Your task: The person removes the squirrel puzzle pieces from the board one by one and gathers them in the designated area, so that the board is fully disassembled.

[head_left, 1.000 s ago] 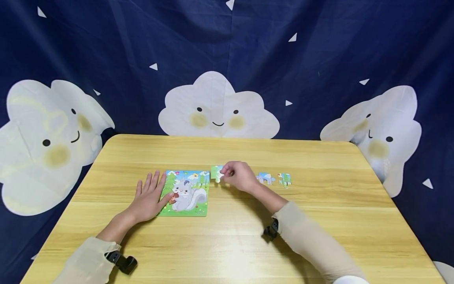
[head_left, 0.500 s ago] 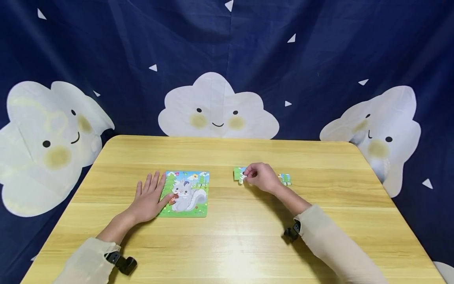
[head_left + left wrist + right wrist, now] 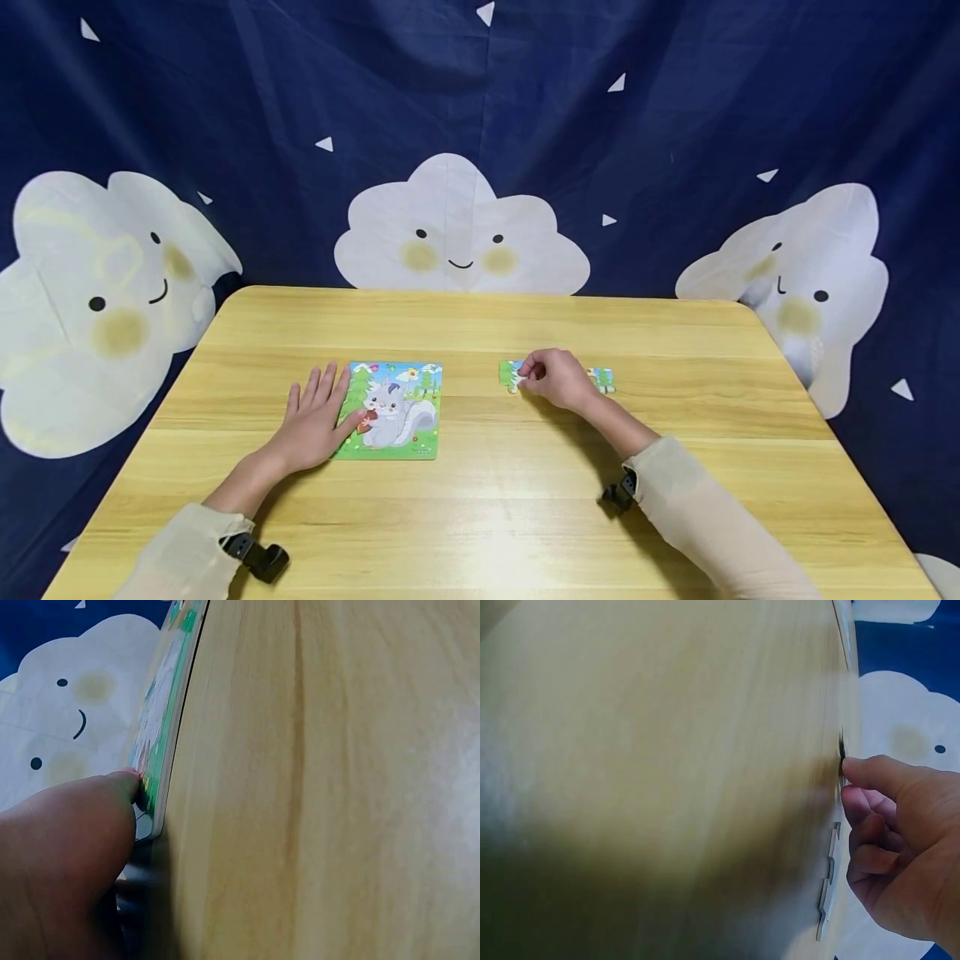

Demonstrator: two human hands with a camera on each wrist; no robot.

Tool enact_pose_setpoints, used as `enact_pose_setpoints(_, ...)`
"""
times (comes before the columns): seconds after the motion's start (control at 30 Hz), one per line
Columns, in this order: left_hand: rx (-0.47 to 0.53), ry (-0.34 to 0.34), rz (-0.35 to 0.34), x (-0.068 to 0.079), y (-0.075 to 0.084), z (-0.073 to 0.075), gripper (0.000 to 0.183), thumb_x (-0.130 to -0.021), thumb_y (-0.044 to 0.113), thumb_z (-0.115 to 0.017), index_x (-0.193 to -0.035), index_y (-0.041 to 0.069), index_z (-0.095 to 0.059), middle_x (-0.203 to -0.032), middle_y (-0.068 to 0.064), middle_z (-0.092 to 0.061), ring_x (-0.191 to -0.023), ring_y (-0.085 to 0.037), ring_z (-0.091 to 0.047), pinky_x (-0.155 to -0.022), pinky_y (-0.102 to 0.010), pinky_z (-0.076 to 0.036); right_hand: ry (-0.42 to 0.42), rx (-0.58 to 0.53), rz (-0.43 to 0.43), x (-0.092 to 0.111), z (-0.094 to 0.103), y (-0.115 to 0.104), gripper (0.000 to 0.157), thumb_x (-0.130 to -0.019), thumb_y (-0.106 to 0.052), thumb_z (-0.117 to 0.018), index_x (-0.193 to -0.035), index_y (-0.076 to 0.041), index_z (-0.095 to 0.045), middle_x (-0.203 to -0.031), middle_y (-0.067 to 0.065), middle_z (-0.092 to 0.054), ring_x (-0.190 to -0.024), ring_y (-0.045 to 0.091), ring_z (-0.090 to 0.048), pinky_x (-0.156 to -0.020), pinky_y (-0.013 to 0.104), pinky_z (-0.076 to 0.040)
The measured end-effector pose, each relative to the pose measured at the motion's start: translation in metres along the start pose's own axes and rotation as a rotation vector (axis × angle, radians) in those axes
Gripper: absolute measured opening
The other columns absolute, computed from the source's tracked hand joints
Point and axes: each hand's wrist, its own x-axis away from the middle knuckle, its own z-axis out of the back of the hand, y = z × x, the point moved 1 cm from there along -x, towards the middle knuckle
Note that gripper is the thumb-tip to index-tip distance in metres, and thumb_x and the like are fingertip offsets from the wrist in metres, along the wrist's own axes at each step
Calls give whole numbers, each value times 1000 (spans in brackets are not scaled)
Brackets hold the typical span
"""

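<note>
My left hand (image 3: 309, 425) lies with fingers spread on the table, its thumb over the left part of a square squirrel puzzle (image 3: 408, 421). The puzzle shows a grey squirrel with an acorn on green grass; in the left wrist view its edge appears thin and flat. To the right, my right hand (image 3: 561, 381) pinches a small green and white jigsaw piece (image 3: 508, 377) between thumb and forefinger, low over the table. Another jigsaw piece (image 3: 604, 380) shows just beyond that hand, partly covered by it. The right wrist view has flat puzzle pieces (image 3: 828, 885) beneath the curled fingers.
The wooden table (image 3: 480, 500) has rounded far corners. Behind it hangs a dark blue cloth (image 3: 480, 83) printed with smiling white clouds. A black wrist camera (image 3: 258, 558) sits on the left sleeve, with another camera (image 3: 618, 493) on the right.
My right hand has moved right, away from the squirrel puzzle, carrying the jigsaw piece, then lowered slightly over the table. My left hand has stayed in place.
</note>
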Motion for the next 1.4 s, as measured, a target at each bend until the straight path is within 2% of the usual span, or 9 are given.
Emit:
enact_pose_setpoints(0.2, 21, -6, 17, 0, 10, 11, 80, -107, 45, -48, -160, -5, -17, -163, -36, -5, -149, -57, 3, -113, -74, 6, -8, -7, 16, -1, -2, -6, 9, -88, -5, -77, -91, -7, -68, -74, -1, -60, -66, 11, -50, -59, 23, -41)
enact_pose_setpoints(0.33, 19, -29, 48, -1, 19, 21, 77, -107, 43, -48, -159, -7, -20, -162, -37, -8, -149, -57, 0, -113, -74, 2, -8, -34, 55, -5, -6, -19, 8, -90, -6, -77, -92, -6, -69, -73, -1, -59, -64, 11, -50, -58, 23, -41)
enact_pose_setpoints(0.47, -2, -6, 37, -5, 25, 24, 76, -107, 41, -50, -158, -8, -23, -162, -36, -11, -150, -55, -4, -114, -74, -1, -9, -60, 95, -12, -16, -34, 6, -91, -8, -76, -93, -6, -70, -75, -2, -61, -65, 10, -52, -60, 23, -44)
enact_pose_setpoints(0.63, -18, 11, -20, -11, 35, 20, 74, -107, 42, -50, -157, -7, -27, -164, -33, -13, -151, -53, -7, -115, -72, -3, -5, -94, 117, -21, -31, -53, 7, -92, -10, -76, -94, -6, -71, -76, -1, -64, -64, 9, -55, -60, 23, -47)
enact_pose_setpoints(0.87, -21, -24, -67, -14, 50, 11, 74, -106, 41, -51, -158, -7, -26, -164, -31, -13, -152, -51, -5, -116, -71, -1, -48, -139, 137, -29, -54, -78, 11, -93, -10, -75, -101, -5, -71, -77, -1, -65, -62, 9, -55, -59, 22, -46)
enact_pose_setpoints(1.0, -39, -49, -68, -16, 54, 5, 79, -105, 46, -52, -159, -4, -24, -165, -30, -11, -152, -50, -4, -116, -72, 1, -74, -165, 131, -32, -66, -88, 12, -93, -9, -75, -103, -3, -71, -76, 0, -64, -59, 8, -53, -56, 21, -44)
enact_pose_setpoints(1.2, -76, -107, -47, -19, 53, -4, 91, -100, 60, -51, -162, 1, -19, -167, -27, -3, -153, -48, 3, -117, -69, 6, -115, -144, 102, -35, -82, -93, 7, -91, -9, -76, -97, -5, -73, -69, -3, -58, -57, 6, -47, -53, 19, -39)
enact_pose_setpoints(1.4, -86, -106, -42, -17, 56, -5, 103, -93, 67, -58, -161, 0, -20, -167, -27, -2, -153, -48, 3, -117, -69, 6, -109, -104, 62, -35, -88, -92, 8, -89, -11, -79, -93, -7, -74, -64, -5, -55, -56, 5, -45, -54, 18, -37)
